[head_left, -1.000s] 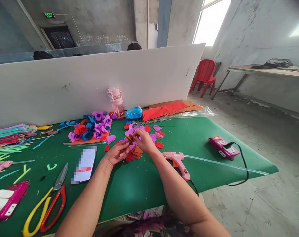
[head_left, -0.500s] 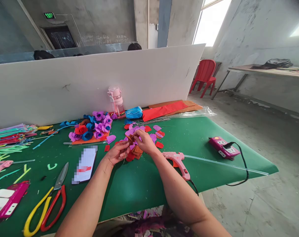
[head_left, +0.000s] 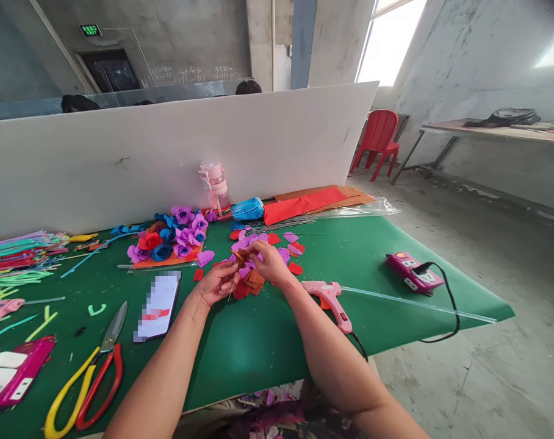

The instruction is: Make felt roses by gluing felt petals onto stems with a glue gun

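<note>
Both my hands meet over a heap of cut felt petals (head_left: 259, 256) in purple, red and brown on the green table (head_left: 259, 341). My left hand (head_left: 216, 283) pinches a thin wire stem that points down toward the table. My right hand (head_left: 268, 261) has its fingers closed on a brown felt petal held against the top of that stem. A pink glue gun (head_left: 329, 299) lies just right of my right wrist.
Finished felt roses (head_left: 169, 236) lie behind the petals. A phone (head_left: 157, 305), scissors (head_left: 94, 372), a pink device (head_left: 11, 372) and coloured stems (head_left: 16, 256) lie at the left. A power strip (head_left: 414, 272) sits right; a white board (head_left: 167, 152) backs the table.
</note>
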Demonstrator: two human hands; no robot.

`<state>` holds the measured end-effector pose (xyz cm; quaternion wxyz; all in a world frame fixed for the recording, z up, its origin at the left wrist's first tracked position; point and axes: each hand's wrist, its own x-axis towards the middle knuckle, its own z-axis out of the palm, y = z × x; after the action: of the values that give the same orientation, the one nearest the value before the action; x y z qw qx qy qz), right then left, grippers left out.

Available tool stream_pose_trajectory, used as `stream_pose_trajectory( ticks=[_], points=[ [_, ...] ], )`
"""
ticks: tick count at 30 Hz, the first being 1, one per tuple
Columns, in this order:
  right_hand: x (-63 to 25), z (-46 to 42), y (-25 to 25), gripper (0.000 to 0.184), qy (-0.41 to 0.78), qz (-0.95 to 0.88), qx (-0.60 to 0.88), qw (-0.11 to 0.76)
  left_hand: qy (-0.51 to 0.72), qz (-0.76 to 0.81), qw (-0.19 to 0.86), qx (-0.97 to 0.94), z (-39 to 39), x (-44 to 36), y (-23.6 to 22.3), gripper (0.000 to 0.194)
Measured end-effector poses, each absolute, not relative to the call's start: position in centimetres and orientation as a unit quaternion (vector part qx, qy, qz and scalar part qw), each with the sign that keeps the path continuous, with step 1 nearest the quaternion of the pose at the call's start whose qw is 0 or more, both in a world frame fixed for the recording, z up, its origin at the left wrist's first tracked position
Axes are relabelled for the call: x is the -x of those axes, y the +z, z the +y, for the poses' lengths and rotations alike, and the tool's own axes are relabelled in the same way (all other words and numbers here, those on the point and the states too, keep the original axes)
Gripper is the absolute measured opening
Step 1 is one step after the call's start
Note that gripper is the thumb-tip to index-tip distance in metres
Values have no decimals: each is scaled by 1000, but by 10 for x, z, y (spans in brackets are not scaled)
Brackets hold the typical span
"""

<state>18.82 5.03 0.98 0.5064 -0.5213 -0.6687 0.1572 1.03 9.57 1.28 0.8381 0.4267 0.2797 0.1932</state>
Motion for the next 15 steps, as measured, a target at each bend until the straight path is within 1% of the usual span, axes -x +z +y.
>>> stream_pose_trajectory(
  ticks=[7,15],
  points=[
    [-186,50,9,14,199,-662,485,535,189,274,839,-430,99,-9,9,15],
    [-186,49,12,10,198,-659,484,541,192,291,836,-425,93,-12,15,16]
  ],
)
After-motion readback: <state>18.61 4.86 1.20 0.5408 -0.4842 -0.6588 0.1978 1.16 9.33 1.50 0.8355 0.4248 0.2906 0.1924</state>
